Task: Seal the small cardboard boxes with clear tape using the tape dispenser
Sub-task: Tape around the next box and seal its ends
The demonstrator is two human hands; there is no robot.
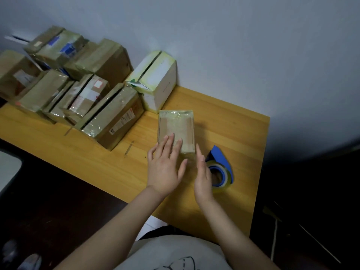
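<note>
Labels on stacked boxes (109,117) blurred, unreadable.

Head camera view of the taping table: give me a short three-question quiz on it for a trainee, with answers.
1. True or false: the left hand lays straight fingers on the small tape-covered brown cardboard box.
2. Where is the blue tape dispenser with its clear roll? A: held in the left hand. B: on the yellow wooden table, right of the small box. C: on top of the small box.
3. Which hand is nearer the dispenser?
Key: 1 true; 2 B; 3 the right hand.
</note>
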